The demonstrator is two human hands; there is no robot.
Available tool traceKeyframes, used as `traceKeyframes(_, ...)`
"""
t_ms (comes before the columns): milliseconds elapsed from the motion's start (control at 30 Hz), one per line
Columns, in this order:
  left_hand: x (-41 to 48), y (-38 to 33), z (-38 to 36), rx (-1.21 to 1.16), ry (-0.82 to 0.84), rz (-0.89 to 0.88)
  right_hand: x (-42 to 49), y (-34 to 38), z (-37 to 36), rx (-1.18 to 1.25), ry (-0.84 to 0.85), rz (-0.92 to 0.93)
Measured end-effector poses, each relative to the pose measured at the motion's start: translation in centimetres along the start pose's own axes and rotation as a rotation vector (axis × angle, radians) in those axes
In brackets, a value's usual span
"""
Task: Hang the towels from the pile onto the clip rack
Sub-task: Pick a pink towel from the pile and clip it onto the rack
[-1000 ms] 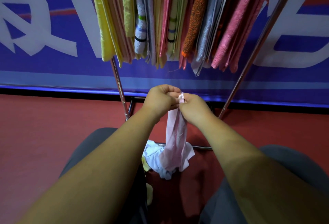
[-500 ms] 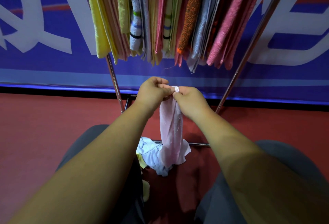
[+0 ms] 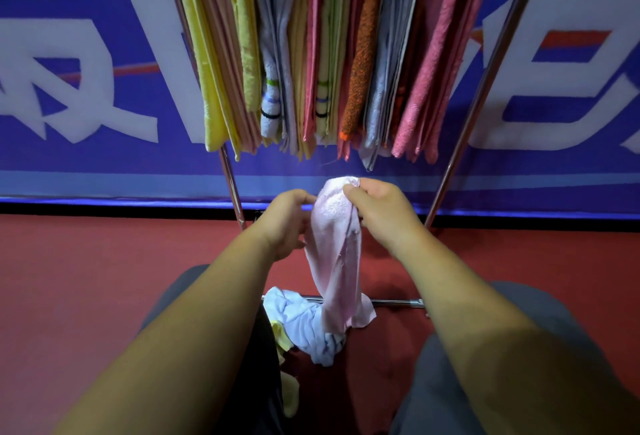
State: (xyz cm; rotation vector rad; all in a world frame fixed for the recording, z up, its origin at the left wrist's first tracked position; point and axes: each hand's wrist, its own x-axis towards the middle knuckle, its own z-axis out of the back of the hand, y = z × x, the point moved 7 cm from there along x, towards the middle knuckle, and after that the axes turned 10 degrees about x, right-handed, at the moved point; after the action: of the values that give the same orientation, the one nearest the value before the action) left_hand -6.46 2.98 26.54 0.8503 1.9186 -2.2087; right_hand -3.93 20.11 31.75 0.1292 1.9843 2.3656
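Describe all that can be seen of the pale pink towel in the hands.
The pale pink towel looks like soft terry cloth. It hangs bunched in one long vertical fold, below the hung towels. The right hand pinches its top end; the left hand grips its left edge. Its lower end flares in front of the pile; whether they touch is unclear.

You faced a back wall covered by a deep blue banner (image 3: 519,161) bearing large white characters (image 3: 121,126) and thin red-orange stripes (image 3: 575,43). Along its lower part you had a paler blue band (image 3: 104,182), and beneath that a black strip (image 3: 104,208) ran where the wall met the floor. The floor (image 3: 86,279) was dull red and matt, darker in shadow nearest you.
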Motion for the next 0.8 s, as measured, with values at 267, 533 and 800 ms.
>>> traceKeyframes(267,-4.4,-2.5,-1.1,0.069,0.117,-0.134,-1.9,5.7,2.0,0.224,-0.016,0.014)
traceKeyframes(533,-8.8,-11.3,2.5,0.079,-0.057,-0.434,-2.5,13.9,5.4,0.263,-0.165,0.111)
traceKeyframes(800,-15.1,-21.0,4.3,0.119,-0.203,-0.664,-3.0,22.1,7.4,0.2,-0.166,0.225)
